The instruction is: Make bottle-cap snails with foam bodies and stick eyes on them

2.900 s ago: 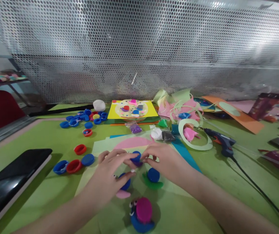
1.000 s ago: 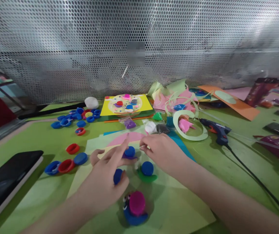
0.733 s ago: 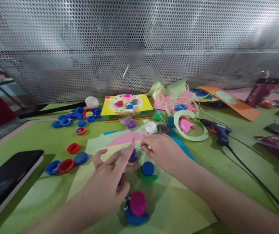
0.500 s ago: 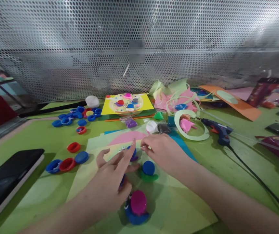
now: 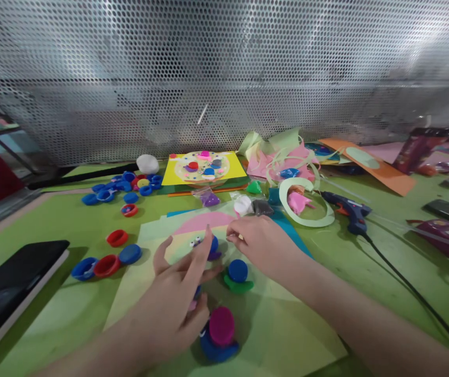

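Observation:
My left hand (image 5: 171, 298) lies over light green paper (image 5: 287, 335) with its fingers spread. Its index finger reaches up beside a small snail figure (image 5: 213, 247) made of a blue bottle cap on a purple body, with googly eyes (image 5: 195, 242). Its lower fingers cover a second blue-capped figure (image 5: 195, 296) with a pink body. My right hand (image 5: 264, 245) rests just right of the purple snail, fingertips pinched together; whatever they hold is too small to make out. A green snail with a blue cap (image 5: 238, 275) sits below that hand. A blue snail with a magenta cap (image 5: 219, 333) is nearest me.
Blue and red bottle caps (image 5: 107, 264) lie to the left, with more at the back (image 5: 124, 187). A black tablet (image 5: 8, 288) is at far left. A blue glue gun (image 5: 349, 213) and its cord lie to the right. Paper scraps and a yellow card (image 5: 204, 168) stand before a perforated metal screen.
My left index finger has swung right and now stands beside the purple snail, whose googly eyes now show. My right hand has stayed where it was, fingertips pinched.

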{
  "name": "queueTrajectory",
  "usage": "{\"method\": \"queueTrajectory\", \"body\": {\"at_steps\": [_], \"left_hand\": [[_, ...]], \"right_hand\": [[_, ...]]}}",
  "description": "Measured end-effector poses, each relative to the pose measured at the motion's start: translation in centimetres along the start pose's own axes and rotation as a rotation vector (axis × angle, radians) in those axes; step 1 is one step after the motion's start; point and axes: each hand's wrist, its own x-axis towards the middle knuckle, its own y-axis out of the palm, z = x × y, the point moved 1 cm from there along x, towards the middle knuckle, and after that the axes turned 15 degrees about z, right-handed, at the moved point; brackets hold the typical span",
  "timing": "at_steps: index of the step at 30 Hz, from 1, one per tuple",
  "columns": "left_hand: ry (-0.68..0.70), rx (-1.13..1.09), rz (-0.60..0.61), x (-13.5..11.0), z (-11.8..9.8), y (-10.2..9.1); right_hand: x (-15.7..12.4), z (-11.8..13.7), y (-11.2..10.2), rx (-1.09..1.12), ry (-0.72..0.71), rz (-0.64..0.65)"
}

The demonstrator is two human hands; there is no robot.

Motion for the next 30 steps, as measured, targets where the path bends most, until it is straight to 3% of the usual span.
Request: {"method": "queueTrajectory", "body": {"at_steps": [8, 15, 20, 26, 30], "left_hand": [[0.084, 0.087, -0.05, -0.48, -0.54, 0.25], [0.068, 0.069, -0.084, -0.58, -0.26, 0.15], [0.099, 0.041, -0.023, -0.45, -0.33, 0.25], [0.048, 0.047, -0.065, -0.58, -0.26, -0.12], [0.067, 0.085, -0.015, -0.45, -0.14, -0.21]], "right_hand": [[0.02, -0.23, 0.31, 0.009, -0.007, -0.017], [-0.1, -0.23, 0.18, 0.036, 0.007, -0.009], [-0.03, -0.4, 0.31, 0.069, 0.015, -0.02], [0.02, -0.45, 0.62, 0.127, -0.027, -0.015], [-0.04, -0.41, 0.68, 0.179, -0.063, -0.014]]}}
